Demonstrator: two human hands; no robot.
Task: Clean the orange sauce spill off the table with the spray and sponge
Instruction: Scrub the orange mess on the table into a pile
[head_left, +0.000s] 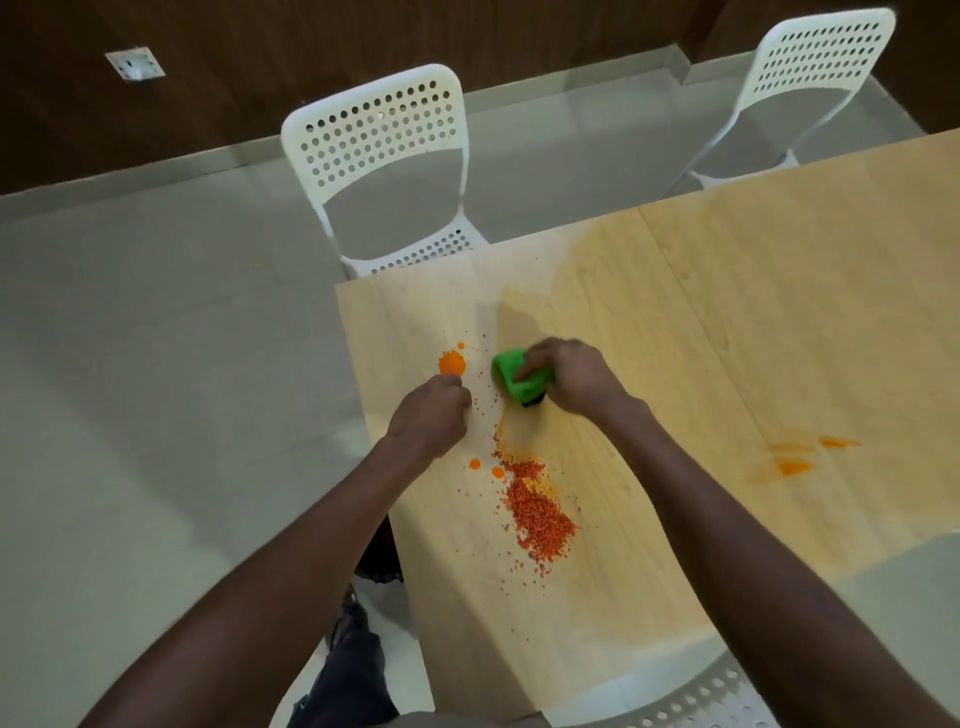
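Fingers (524, 370) of the right hand (576, 376) curl over a green sponge (506, 374), pressing it onto the pale wooden table (727, 322). Just left of the sponge, the left hand (428, 415) rests on the table with fingers clenched, holding nothing visible. Orange sauce (451, 362) sits beside that fist; orange crumbs (537, 512) lie nearer the person. White perforated chairs (384, 156) stand on the grey floor beyond the table.

soft even light — edges bowed, slightly blurry
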